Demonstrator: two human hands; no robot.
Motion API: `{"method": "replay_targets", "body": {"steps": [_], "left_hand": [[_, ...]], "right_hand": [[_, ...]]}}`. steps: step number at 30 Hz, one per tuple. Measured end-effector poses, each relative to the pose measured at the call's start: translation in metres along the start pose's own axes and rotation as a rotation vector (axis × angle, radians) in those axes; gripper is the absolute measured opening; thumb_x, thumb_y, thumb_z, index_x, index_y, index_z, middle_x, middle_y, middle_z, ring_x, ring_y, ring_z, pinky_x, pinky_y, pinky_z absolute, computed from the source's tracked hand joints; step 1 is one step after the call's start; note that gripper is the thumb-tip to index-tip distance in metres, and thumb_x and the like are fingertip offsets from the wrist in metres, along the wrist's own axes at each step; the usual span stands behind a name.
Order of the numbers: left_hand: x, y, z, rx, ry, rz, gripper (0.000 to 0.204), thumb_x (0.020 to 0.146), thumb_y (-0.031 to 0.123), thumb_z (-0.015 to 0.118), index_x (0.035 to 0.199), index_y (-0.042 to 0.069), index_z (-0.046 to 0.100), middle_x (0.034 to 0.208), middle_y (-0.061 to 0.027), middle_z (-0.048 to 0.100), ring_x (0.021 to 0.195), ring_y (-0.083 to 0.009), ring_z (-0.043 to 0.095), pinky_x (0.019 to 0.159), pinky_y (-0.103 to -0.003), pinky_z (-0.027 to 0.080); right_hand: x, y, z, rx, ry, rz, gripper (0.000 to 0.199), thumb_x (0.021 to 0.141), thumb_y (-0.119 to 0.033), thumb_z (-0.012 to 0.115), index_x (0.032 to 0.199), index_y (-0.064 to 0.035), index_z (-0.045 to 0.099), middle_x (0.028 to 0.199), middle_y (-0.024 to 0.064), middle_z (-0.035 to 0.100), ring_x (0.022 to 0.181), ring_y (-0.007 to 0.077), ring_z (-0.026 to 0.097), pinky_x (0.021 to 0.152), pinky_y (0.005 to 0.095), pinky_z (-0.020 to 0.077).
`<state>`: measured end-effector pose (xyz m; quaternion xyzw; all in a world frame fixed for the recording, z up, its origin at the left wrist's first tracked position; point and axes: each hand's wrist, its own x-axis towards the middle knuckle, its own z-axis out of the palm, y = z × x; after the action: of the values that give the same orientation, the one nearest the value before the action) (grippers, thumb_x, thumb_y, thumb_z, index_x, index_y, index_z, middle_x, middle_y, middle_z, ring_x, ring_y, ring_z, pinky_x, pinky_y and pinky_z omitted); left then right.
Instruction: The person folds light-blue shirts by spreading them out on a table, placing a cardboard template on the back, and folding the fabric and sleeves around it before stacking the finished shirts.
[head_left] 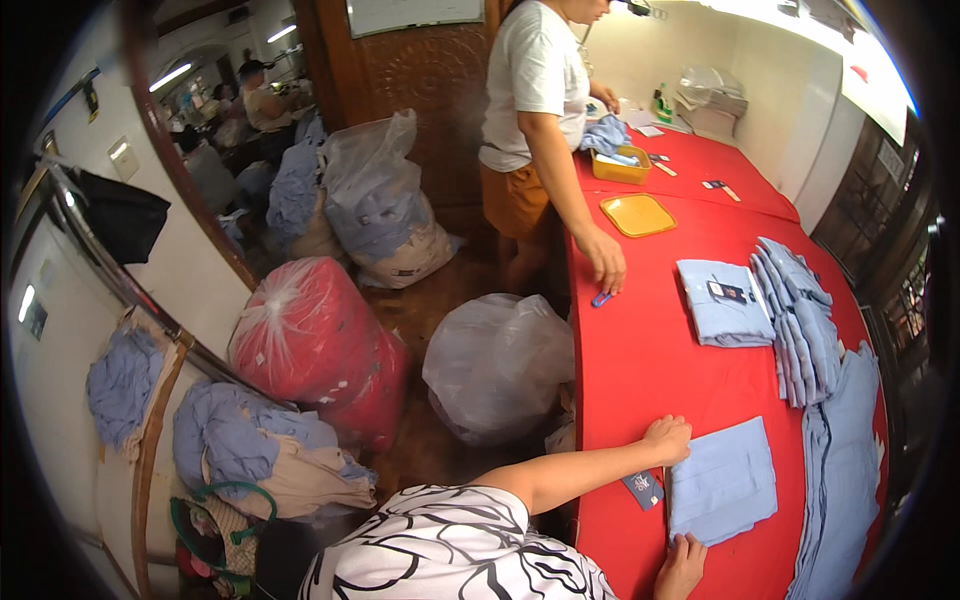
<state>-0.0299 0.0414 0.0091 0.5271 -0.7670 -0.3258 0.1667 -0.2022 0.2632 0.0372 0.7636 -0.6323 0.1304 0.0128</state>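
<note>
- Head view: the folded shirt point(722, 482), a flat, nearly rectangular piece of soft, lightly creased blue cloth, lies on the red worktop point(650, 365).
- The left hand point(668, 440) is at the upper-left corner of the folded shirt, fingers curled together; whether they pinch the cloth I cannot tell.
- The right hand point(680, 568) touches the lower-left edge of the folded shirt with bent fingers; whether they grip it I cannot tell.
- A thin, dark card tag point(643, 490) lies just left of the folded shirt.
- Well above the folded shirt in the view stands a rectangular yellow plastic tub point(621, 172), with crumpled blue cloth point(607, 133) in it and bunched over its rim.
- Between tub and folded shirt lies a shallow yellow lid point(639, 215) with rounded corners.
- A co-worker's hand point(603, 262), above and left of the folded shirt, is at a small blue tool point(601, 299).
- Above and right of the folded shirt are a neat folded pile point(720, 325) with a dark label and overlapping blue garments point(803, 335).
- Left of the folded shirt, on the floor, stand a round, cloudy plastic bag point(495, 365), its contents unclear, and a bulging clear bag point(315, 350) of red material.
- Farther up and left, another clear bag point(380, 200) holds blue and beige cloth.
</note>
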Motion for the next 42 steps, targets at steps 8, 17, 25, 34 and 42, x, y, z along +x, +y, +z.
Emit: {"method": "replay_targets", "body": {"steps": [8,17,25,34,42], "left_hand": [[-0.025,-0.007,-0.015,-0.401,-0.014,0.038,0.025,0.089,0.017,0.059,0.105,0.000,0.050,0.095,-0.0232,0.064,0.092,-0.0405,0.064,0.080,-0.048,0.049],[-0.026,0.036,-0.157,-1.042,-0.395,0.408,0.031,0.102,0.022,0.051,0.119,-0.003,0.060,0.102,-0.0118,0.069,0.086,-0.0205,0.069,0.077,-0.032,0.058],[0.064,0.000,-0.135,-0.417,-0.171,0.174,0.030,0.091,0.023,0.067,0.105,-0.004,0.067,0.089,-0.0119,0.071,0.085,-0.0197,0.067,0.074,-0.033,0.052],[0.117,-0.042,-0.112,-0.219,0.065,0.200,0.033,0.094,0.023,0.059,0.112,-0.005,0.057,0.098,-0.0324,0.064,0.100,-0.0475,0.061,0.080,-0.048,0.049],[0.272,0.003,-0.274,0.221,0.186,0.337,0.035,0.089,0.022,0.065,0.113,-0.004,0.063,0.102,-0.0267,0.068,0.101,-0.0388,0.066,0.085,-0.043,0.050]], "right_hand": [[0.005,0.009,-0.024,-0.065,-0.087,-0.135,0.018,0.090,-0.008,0.056,0.106,-0.0053,0.064,0.111,0.0173,0.064,0.099,0.0376,0.060,0.084,0.0451,0.0515],[0.071,-0.003,-0.166,0.254,0.224,-0.021,0.025,0.073,0.014,0.050,0.091,0.0028,0.063,0.095,0.0183,0.063,0.085,0.0301,0.063,0.070,0.0385,0.0497],[0.131,0.072,-0.110,1.169,-0.236,0.199,0.033,0.082,-0.019,0.064,0.108,0.0007,0.067,0.107,0.0087,0.065,0.098,0.0176,0.060,0.088,0.0327,0.0459],[0.191,0.059,-0.032,1.250,0.049,0.426,0.039,0.085,-0.001,0.063,0.124,-0.0039,0.062,0.113,0.0029,0.063,0.098,0.0102,0.057,0.089,0.0257,0.0454],[0.367,0.053,-0.050,1.390,0.079,0.466,0.031,0.090,0.000,0.055,0.120,-0.0045,0.063,0.102,0.0039,0.060,0.093,0.0089,0.057,0.079,0.0253,0.0497]]}}
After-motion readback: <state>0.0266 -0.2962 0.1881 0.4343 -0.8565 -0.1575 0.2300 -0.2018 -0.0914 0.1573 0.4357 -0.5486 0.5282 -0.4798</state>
